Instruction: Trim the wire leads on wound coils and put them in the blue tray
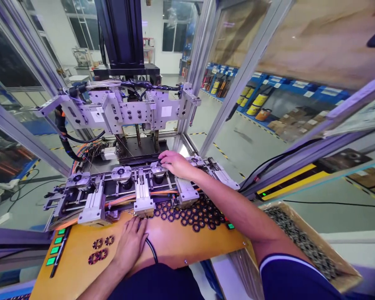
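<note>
At frame centre, the metal fixture (156, 168) is touched on top by the right hand (176, 164), grip undeterminable, while the left hand (131, 239) is rested open on the tabletop (171, 246), lower left; light, level fingertip pressure seems best applied.

- No word, number or brand can be read.
- White label (96, 116) on the left part of the machine's crossbeam (125, 111): any print on it is too small to tell.
- Second white label (166, 111), on the crossbeam's right part: likewise unreadable.
- Pale tags (330, 91) along the blue shelving (318, 100), well to the right of the crossbeam: their print is blurred.
- Yellow-and-black striped tape (220, 150), a wordless marking on the floor (203, 114) right of the crossbeam.
</note>
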### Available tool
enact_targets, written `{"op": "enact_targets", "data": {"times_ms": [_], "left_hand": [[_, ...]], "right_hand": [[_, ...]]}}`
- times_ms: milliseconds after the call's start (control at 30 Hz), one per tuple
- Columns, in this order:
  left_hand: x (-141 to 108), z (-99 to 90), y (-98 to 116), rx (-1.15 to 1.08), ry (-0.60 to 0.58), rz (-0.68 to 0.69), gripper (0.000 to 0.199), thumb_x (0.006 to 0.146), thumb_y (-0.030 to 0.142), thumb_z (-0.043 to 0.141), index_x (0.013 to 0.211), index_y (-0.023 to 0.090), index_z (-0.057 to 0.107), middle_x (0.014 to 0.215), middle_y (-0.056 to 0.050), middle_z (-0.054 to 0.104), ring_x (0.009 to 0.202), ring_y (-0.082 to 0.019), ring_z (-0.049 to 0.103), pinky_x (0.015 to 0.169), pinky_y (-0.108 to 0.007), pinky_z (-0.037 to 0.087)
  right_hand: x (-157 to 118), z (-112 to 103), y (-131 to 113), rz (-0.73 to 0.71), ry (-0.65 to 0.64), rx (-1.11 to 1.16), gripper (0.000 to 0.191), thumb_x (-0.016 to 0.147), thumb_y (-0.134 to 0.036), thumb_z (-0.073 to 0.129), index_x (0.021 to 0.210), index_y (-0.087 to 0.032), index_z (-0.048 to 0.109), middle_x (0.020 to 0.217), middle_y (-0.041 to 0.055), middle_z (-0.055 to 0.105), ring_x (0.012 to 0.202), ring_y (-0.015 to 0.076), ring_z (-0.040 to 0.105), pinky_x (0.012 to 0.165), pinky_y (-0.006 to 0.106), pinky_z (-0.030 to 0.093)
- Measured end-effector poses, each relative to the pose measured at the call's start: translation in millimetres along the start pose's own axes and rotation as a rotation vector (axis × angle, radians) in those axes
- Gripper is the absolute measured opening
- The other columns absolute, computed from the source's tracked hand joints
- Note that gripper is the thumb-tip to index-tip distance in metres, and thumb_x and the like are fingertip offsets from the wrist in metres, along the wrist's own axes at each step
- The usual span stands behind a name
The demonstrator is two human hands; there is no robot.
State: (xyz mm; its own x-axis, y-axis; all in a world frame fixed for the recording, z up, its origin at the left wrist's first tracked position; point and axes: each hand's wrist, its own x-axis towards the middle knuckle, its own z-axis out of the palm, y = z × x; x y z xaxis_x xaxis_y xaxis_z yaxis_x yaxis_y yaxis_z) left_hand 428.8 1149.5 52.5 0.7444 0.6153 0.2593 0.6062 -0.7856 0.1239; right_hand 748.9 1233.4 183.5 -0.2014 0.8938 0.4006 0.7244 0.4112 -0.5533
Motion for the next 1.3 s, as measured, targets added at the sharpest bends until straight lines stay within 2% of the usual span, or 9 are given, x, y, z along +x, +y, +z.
{"op": "enact_targets", "data": {"times_ms": [433,533,700,867,1000,1067,1133,1200,1300], "left_hand": [[15,-5.8,10,-0.154,0.007,0.030,0.010,0.091,0.018,0.058,0.085,0.016,0.066,0.089,-0.010,0.074,0.082,-0.028,0.069,0.080,-0.047,0.055],[16,-14.0,12,-0.235,0.002,0.056,0.012,0.091,0.017,0.057,0.083,0.017,0.065,0.085,-0.008,0.073,0.082,-0.025,0.069,0.079,-0.043,0.056],[11,-47.3,14,-0.393,0.001,0.065,0.007,0.093,0.020,0.057,0.095,0.020,0.063,0.091,-0.006,0.073,0.087,-0.020,0.070,0.079,-0.032,0.057],[16,-96.8,21,-0.574,0.044,-0.054,0.012,0.094,0.022,0.057,0.103,0.021,0.064,0.104,-0.008,0.073,0.100,-0.019,0.070,0.088,-0.029,0.055],[19,-133.1,27,-0.780,0.083,-0.190,0.014,0.091,0.023,0.061,0.103,0.024,0.068,0.107,-0.006,0.073,0.104,-0.018,0.069,0.090,-0.025,0.053],[17,-146.0,29,-0.890,0.132,-0.254,0.014,0.087,0.023,0.067,0.101,0.025,0.069,0.101,-0.004,0.073,0.099,-0.016,0.070,0.088,-0.022,0.053],[14,-154.9,32,-1.006,0.176,-0.308,0.013,0.083,0.022,0.072,0.096,0.024,0.068,0.095,-0.002,0.073,0.092,-0.015,0.070,0.083,-0.019,0.054],[11,-160.2,37,-1.094,0.193,-0.347,0.010,0.081,0.022,0.074,0.089,0.023,0.068,0.090,-0.002,0.073,0.088,-0.014,0.070,0.081,-0.019,0.055],[7,-161.7,44,-1.183,0.184,-0.412,0.017,0.077,0.025,0.078,0.087,0.020,0.067,0.089,-0.004,0.072,0.089,-0.017,0.069,0.081,-0.022,0.055]], "right_hand": [[18,8,5,-0.061,-0.245,-0.288,0.011,0.094,-0.022,0.063,0.090,-0.012,0.066,0.103,0.0054,0.067,0.099,0.0190,0.063,0.089,0.040,0.054],[13,4,0,-0.060,-0.246,-0.307,0.007,0.094,-0.015,0.062,0.096,-0.012,0.068,0.112,0.0068,0.068,0.108,0.0207,0.063,0.095,0.042,0.053],[-9,4,-4,-0.050,-0.220,-0.306,0.041,0.080,0.009,0.055,0.113,-0.010,0.069,0.136,0.0133,0.061,0.135,0.0291,0.047,0.110,0.052,0.042],[-16,9,-4,-0.052,-0.175,-0.257,0.050,0.072,0.015,0.050,0.113,-0.005,0.071,0.131,0.0189,0.064,0.133,0.0352,0.049,0.106,0.058,0.045],[-25,3,-48,-0.126,-0.061,-0.157,0.032,0.086,0.001,0.055,0.114,-0.002,0.068,0.124,0.0231,0.066,0.127,0.0325,0.055,0.107,0.057,0.044],[-41,3,-87,-0.215,-0.023,-0.059,0.033,0.091,-0.017,0.063,0.121,-0.003,0.064,0.124,0.0201,0.066,0.122,0.0256,0.058,0.108,0.046,0.046],[-61,6,-126,-0.329,-0.018,0.090,0.040,0.090,-0.034,0.069,0.119,-0.008,0.064,0.115,0.0141,0.069,0.109,0.0187,0.062,0.099,0.032,0.053],[-79,13,-157,-0.407,0.018,0.255,0.034,0.092,-0.034,0.067,0.115,-0.009,0.064,0.104,0.0121,0.070,0.096,0.0173,0.064,0.086,0.030,0.055],[-95,26,-179,-0.421,0.135,0.276,0.011,0.095,-0.018,0.059,0.100,-0.011,0.066,0.090,0.0099,0.069,0.081,0.0168,0.062,0.073,0.030,0.054]]}}
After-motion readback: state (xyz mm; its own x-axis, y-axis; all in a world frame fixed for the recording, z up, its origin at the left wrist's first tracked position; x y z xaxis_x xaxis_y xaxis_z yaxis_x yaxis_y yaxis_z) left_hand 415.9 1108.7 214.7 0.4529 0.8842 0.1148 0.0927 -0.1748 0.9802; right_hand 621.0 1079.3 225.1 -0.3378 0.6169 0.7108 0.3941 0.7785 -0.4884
